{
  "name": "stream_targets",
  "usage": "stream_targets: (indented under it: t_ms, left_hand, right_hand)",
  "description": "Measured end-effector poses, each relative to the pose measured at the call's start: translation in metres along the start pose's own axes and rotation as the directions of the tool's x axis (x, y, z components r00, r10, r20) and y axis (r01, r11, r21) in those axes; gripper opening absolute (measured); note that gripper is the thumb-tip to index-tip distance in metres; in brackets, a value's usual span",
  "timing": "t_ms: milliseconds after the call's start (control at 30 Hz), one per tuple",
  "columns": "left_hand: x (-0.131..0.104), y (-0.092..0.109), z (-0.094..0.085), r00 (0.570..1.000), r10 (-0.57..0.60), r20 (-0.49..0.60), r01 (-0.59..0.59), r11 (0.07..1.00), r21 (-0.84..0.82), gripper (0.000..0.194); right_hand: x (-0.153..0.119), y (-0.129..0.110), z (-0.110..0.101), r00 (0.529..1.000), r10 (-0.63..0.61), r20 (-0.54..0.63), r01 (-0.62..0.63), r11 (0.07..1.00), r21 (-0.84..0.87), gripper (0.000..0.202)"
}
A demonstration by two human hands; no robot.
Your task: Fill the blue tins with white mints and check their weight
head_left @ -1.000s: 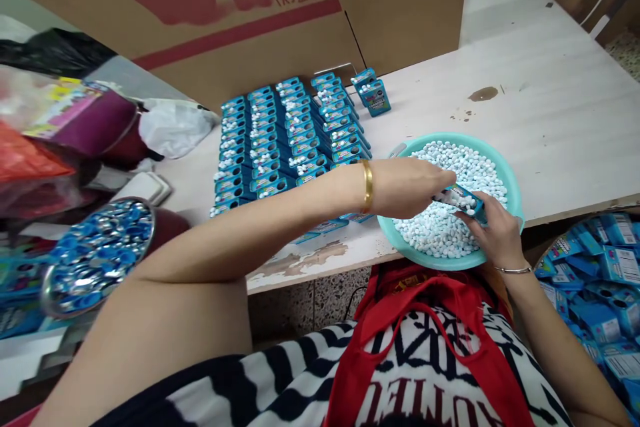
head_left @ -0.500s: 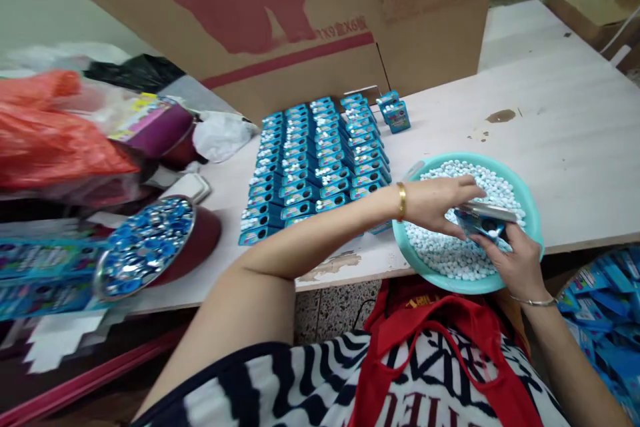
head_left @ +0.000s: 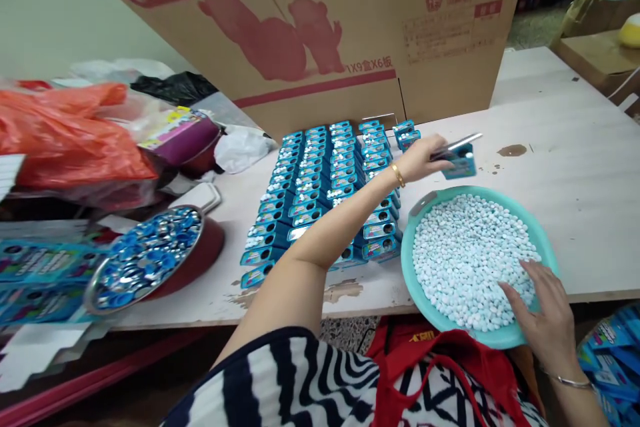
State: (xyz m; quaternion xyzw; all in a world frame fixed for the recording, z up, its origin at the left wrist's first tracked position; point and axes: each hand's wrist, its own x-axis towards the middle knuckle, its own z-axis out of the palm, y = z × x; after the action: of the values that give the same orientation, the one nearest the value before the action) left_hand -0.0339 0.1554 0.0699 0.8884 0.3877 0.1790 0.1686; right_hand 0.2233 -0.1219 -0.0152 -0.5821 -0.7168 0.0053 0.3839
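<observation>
My left hand [head_left: 424, 159] is closed on a small blue box [head_left: 461, 165] with a few white pellets at its top. A thin, flat, silver-edged piece [head_left: 463, 143] is in the same grip; its kind I cannot make out. This hand is above the table, just behind a turquoise basin [head_left: 416, 215]. White and pale blue pellets [head_left: 470, 253] fill the basin. At its right side my right hand [head_left: 547, 310] rests with thumb and fingers apart, fingertips at the pellets. Rows of blue boxes [head_left: 307, 217], many with pellets on top, stand left of the basin, partly behind my left forearm.
A large cardboard carton [head_left: 320, 27] stands behind the rows. At the left are a dark red bowl [head_left: 213, 243] of shiny blue caps, flat blue packaging [head_left: 45, 263] and an orange plastic bag [head_left: 75, 133]. More blue boxes [head_left: 617, 353] lie below the table's right end.
My left hand has moved up and away from the basin, carrying the blue box and the flat piece. My right hand has let go of the box and lowered to the pellets.
</observation>
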Motion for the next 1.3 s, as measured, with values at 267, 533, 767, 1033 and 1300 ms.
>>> stream_targets:
  t_ms: [267, 533, 767, 1033, 1300]
  left_hand:
    - [0.038, -0.119, 0.019, 0.911, -0.413, 0.013, 0.396, 0.883, 0.252, 0.021]
    - [0.015, -0.104, 0.008, 0.918, -0.396, 0.013, 0.381, 0.893, 0.241, 0.035]
    - [-0.020, 0.009, 0.029, 0.988, 0.040, 0.149, -0.047, 0.998, 0.041, 0.032]
    - [-0.090, 0.062, 0.075, 0.900, 0.116, 0.420, -0.079, 0.991, -0.105, 0.025]
    - [-0.107, 0.074, 0.092, 0.885, -0.044, 0.463, -0.008, 0.994, 0.110, 0.035]
  right_hand:
    - [-0.007, 0.002, 0.010, 0.999, 0.032, -0.009, -0.032, 0.999, -0.008, 0.043]
    - [-0.003, -0.014, 0.005, 0.994, 0.104, 0.043, -0.104, 0.995, -0.001, 0.033]
    - [-0.026, 0.042, -0.010, 0.863, 0.440, -0.249, -0.458, 0.889, -0.016, 0.035]
    - [-0.189, 0.192, -0.117, 0.126, 0.857, -0.500, -0.982, 0.036, -0.185, 0.066]
    - [-0.228, 0.222, -0.136, -0.033, 0.948, -0.317, -0.975, -0.100, -0.198, 0.049]
